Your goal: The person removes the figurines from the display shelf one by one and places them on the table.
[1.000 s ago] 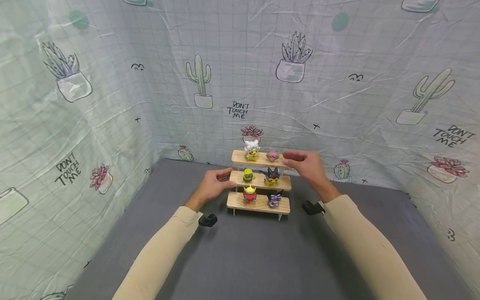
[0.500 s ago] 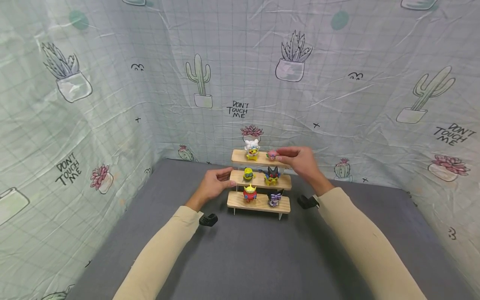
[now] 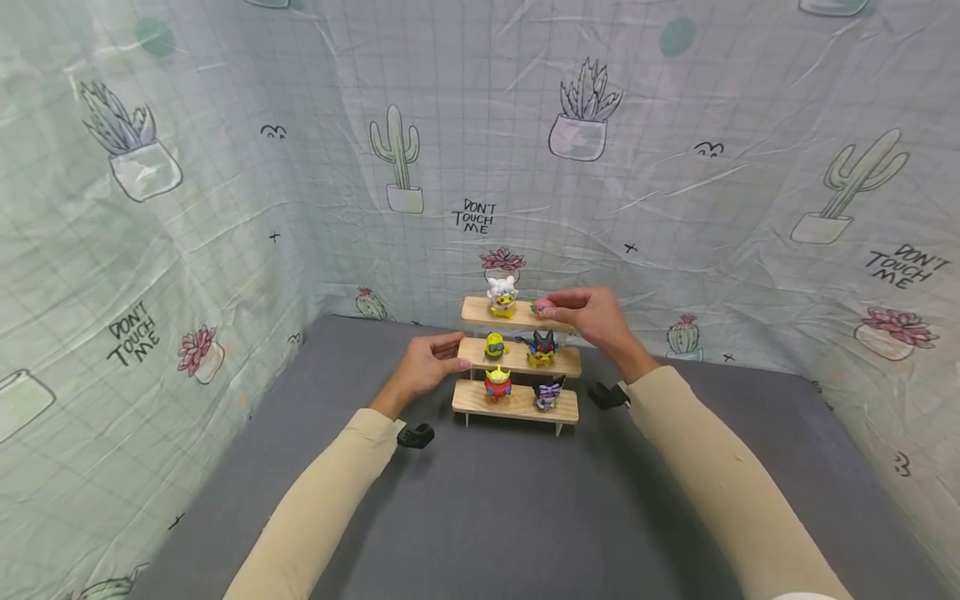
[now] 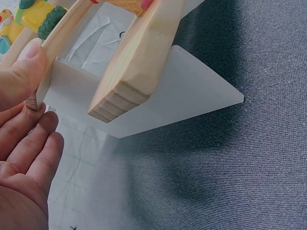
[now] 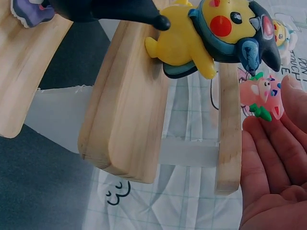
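Observation:
A three-tier wooden display stand [image 3: 480,400] with pale translucent supports stands on the table. My left hand [image 3: 422,368] pinches the left end of its middle shelf [image 4: 43,86], thumb above and fingers below. At the top shelf's right part, my right hand [image 3: 596,321] holds a small pink figurine [image 5: 261,96] with green limbs between thumb and fingers. A white-hooded yellow figurine [image 3: 502,298] stands to its left. On the middle shelf are a yellow-green figurine [image 3: 494,347] and a yellow figurine in a black hood [image 3: 541,350].
The bottom shelf carries a red-suited figurine [image 3: 497,386] and a purple-and-black figurine [image 3: 547,395]. A grey cloth [image 3: 487,517] covers the table. Behind the stand hangs a cactus-print curtain [image 3: 450,150], which also runs along both sides.
My right hand has moved left from the top shelf's right end and taken hold of the pink figurine. The left hand keeps its grip on the middle shelf.

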Motion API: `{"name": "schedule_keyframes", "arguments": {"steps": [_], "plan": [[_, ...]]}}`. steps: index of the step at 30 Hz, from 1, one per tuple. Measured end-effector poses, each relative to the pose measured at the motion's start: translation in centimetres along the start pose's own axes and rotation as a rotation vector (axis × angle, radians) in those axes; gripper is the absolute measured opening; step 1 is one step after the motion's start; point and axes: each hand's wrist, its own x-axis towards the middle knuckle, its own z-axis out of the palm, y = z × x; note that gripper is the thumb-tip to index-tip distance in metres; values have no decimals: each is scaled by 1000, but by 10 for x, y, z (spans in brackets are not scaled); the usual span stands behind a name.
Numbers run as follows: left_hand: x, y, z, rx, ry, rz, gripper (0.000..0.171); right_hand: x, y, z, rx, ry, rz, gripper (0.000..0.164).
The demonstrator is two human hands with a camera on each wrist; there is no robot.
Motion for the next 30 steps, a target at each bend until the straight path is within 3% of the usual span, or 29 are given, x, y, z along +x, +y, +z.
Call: {"name": "schedule_keyframes", "arguments": {"steps": [9, 30], "plan": [[-1, 0, -1, -15, 5, 15, 61, 3, -4, 5, -1, 4, 3, 42], [-2, 0, 0, -18, -5, 45, 62, 1, -4, 7, -2, 100, -13, 34]]}}
